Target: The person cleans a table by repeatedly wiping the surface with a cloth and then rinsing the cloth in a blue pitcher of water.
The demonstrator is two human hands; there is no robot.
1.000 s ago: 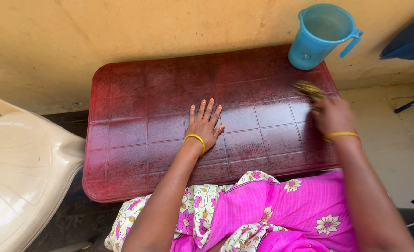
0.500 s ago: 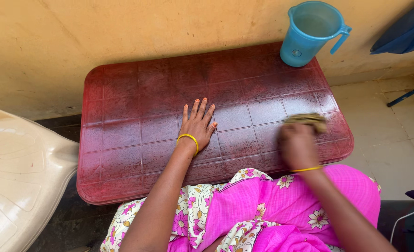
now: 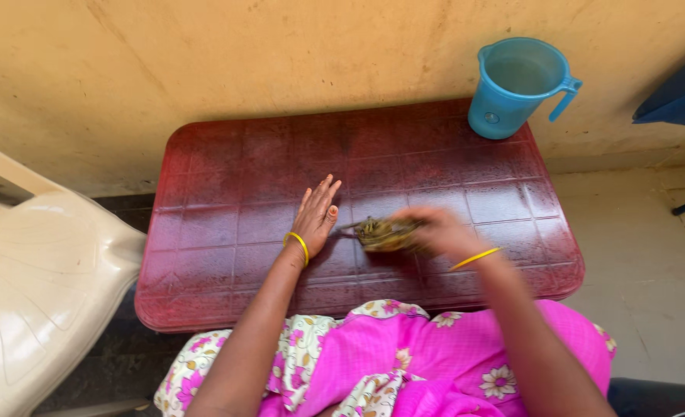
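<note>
A dark red plastic table (image 3: 227, 170) with a square-tile pattern stands against a yellow wall. My left hand (image 3: 315, 215) rests flat on its middle, fingers together, a yellow bangle at the wrist. My right hand (image 3: 435, 230), blurred by motion, grips a brownish-green scrubber (image 3: 383, 233) pressed on the tabletop just right of my left hand. A blue plastic jug (image 3: 518, 86) with water stands on the table's far right corner.
A cream plastic chair (image 3: 41, 286) stands to the left of the table. My lap in pink floral cloth (image 3: 435, 355) is at the table's near edge. Tiled floor (image 3: 651, 255) lies to the right, with a dark blue object (image 3: 682, 93) at the far right.
My right hand has swept the scrubber from the table's right side leftward to the middle, next to my left hand. My left hand stayed on the table.
</note>
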